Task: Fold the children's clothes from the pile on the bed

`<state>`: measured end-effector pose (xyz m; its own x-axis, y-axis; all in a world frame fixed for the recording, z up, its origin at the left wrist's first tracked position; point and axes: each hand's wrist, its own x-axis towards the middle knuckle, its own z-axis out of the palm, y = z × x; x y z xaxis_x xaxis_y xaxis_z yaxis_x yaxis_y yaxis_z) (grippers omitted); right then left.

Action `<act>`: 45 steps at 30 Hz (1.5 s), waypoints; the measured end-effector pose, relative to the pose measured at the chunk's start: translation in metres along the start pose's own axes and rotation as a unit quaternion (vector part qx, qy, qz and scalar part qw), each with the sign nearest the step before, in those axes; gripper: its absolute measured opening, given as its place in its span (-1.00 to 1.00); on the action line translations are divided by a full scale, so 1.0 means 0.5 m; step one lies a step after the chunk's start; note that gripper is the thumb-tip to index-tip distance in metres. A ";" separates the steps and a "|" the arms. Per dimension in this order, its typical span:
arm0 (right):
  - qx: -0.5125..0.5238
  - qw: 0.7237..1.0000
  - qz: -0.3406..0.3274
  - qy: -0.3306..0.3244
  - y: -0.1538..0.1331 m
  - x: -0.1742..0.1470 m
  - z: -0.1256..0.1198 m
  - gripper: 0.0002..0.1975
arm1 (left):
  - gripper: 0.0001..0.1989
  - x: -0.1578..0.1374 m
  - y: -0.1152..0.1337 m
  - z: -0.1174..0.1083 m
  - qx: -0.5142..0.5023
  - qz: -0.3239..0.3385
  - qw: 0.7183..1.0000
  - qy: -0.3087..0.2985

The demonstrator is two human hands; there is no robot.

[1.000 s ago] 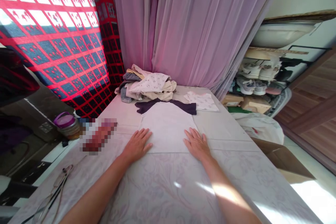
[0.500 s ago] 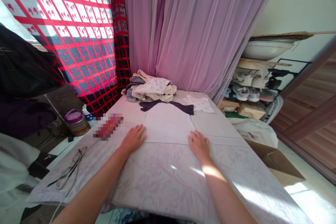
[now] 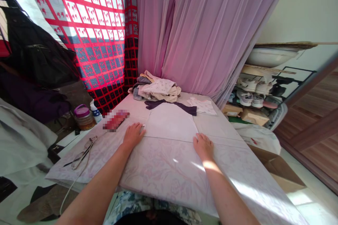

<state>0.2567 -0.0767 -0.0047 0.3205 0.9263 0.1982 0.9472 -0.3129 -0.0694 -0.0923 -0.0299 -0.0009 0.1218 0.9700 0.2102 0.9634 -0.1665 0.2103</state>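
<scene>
A white shirt with dark purple sleeves (image 3: 170,121) lies spread flat on the cloth-covered table (image 3: 163,161), its hem towards me. My left hand (image 3: 133,134) rests palm down by the shirt's lower left corner, its fingers stretched out. By the lower right corner lies my right hand (image 3: 203,145), also flat, with the fingertips at the shirt's edge. Neither hand grips anything. Behind the shirt, to the right, is a folded white garment with a small print (image 3: 204,106). A heap of crumpled clothes (image 3: 157,88) sits at the far end.
On the left of the table are glasses (image 3: 84,153), a cable and a blurred-out red object (image 3: 115,121). A purple-lidded jar (image 3: 83,116) and a pump bottle (image 3: 95,111) stand beyond that edge. To the right are an open cardboard box (image 3: 277,167) and a shoe rack (image 3: 253,91).
The camera view has turned slightly left, so the scene sits further right. Both hands stay flat at the shirt's lower corners, and the shirt looks the same.
</scene>
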 end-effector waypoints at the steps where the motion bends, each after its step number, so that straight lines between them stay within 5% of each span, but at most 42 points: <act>1: 0.001 1.000 0.000 0.002 0.000 -0.001 0.000 -0.58 | -0.59 -0.001 0.000 -0.001 -0.001 0.001 1.000 0.000; 19: -0.029 0.999 -0.006 0.013 0.006 0.003 0.019 -0.59 | -0.82 -0.007 0.009 -0.018 -0.054 -0.021 0.998 0.024; 27: 0.014 0.997 -0.029 0.067 -0.001 0.029 0.028 -0.56 | -0.79 -0.007 0.010 -0.020 -0.107 -0.045 0.993 -0.016; 31: 0.075 0.985 -0.129 0.091 -0.103 0.099 -0.012 -0.61 | -0.79 -0.006 0.013 -0.021 -0.120 -0.056 0.991 -0.027; 36: 0.135 0.962 -0.235 -0.016 -0.323 0.209 -0.053 -0.68 | -0.84 -0.006 0.012 -0.019 -0.127 -0.055 0.990 -0.032; 41: 0.148 0.958 -0.235 -0.070 -0.517 0.303 -0.039 -0.70 | -0.86 -0.011 0.014 -0.014 -0.142 -0.052 0.988 -0.031; 45: 0.153 0.960 -0.215 -0.094 -0.610 0.355 -0.006 -0.67 | -0.79 -0.013 0.020 -0.016 -0.153 -0.061 0.986 -0.031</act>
<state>0.0246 0.1824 0.0548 -0.1327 0.9867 0.0937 0.9379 0.1556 -0.3100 -0.0852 -0.0392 0.0075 0.0335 0.9935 0.1092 0.8561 -0.0849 0.5098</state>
